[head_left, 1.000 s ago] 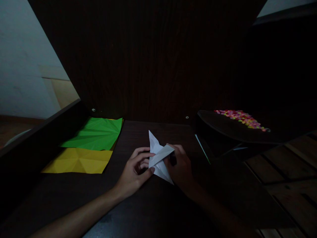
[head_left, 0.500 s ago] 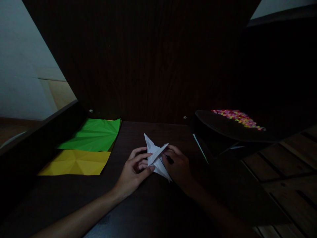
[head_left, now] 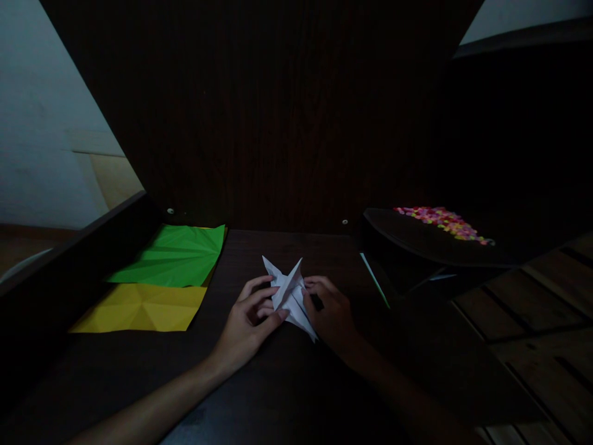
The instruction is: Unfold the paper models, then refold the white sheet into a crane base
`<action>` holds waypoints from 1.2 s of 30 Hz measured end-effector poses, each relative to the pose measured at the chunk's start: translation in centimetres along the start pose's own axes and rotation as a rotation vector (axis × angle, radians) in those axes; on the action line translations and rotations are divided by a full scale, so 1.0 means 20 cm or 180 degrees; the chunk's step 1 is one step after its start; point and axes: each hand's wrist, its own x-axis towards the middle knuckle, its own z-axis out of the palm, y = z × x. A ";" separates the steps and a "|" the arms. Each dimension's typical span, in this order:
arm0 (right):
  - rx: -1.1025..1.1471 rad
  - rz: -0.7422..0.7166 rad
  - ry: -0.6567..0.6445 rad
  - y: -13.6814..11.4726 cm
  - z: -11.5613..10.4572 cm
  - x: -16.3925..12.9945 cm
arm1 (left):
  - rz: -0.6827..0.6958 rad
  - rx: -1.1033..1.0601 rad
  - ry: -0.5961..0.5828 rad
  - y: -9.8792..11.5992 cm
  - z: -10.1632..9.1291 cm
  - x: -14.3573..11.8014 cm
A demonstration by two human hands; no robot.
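Observation:
A partly folded white paper with pointed flaps rests on the dark wooden table in the middle of the head view. My left hand pinches its left side, thumb on the lower edge and fingers curled behind. On the paper's right side, my right hand grips a raised flap that stands nearly upright. Both hands touch the paper and press it against the table.
A creased green sheet lies over a yellow sheet at the table's left. A dark tray with several small pink and yellow pieces sits at the right. A dark wooden panel stands behind. Wooden floor shows at right.
The right hand has swung the paper's flap from lying out to the right up toward vertical and leftward. The left hand has held its place.

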 end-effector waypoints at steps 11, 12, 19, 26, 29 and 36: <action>0.0443 0.1167 0.0074 -0.01 -0.02 0.02 | 0.0230 0.0066 -0.0147 0.01 -0.04 0.01; 0.0482 0.1202 0.0036 -0.01 -0.02 0.02 | 0.0234 0.0058 -0.0187 0.01 -0.04 0.01; 0.1648 0.1037 -0.0001 0.01 -0.05 0.06 | 0.0170 -0.0192 -0.0160 0.01 -0.07 0.03; 0.2398 0.1363 -0.0271 0.04 -0.06 0.06 | -0.0203 -0.0683 0.0181 -0.02 -0.09 0.07; 0.2479 0.1199 -0.0433 0.05 -0.07 0.04 | -0.0149 -0.0713 0.0191 0.00 -0.09 0.06; 0.2265 0.1197 -0.0418 0.01 -0.09 0.05 | 0.0011 0.0268 0.0353 -0.01 -0.09 0.07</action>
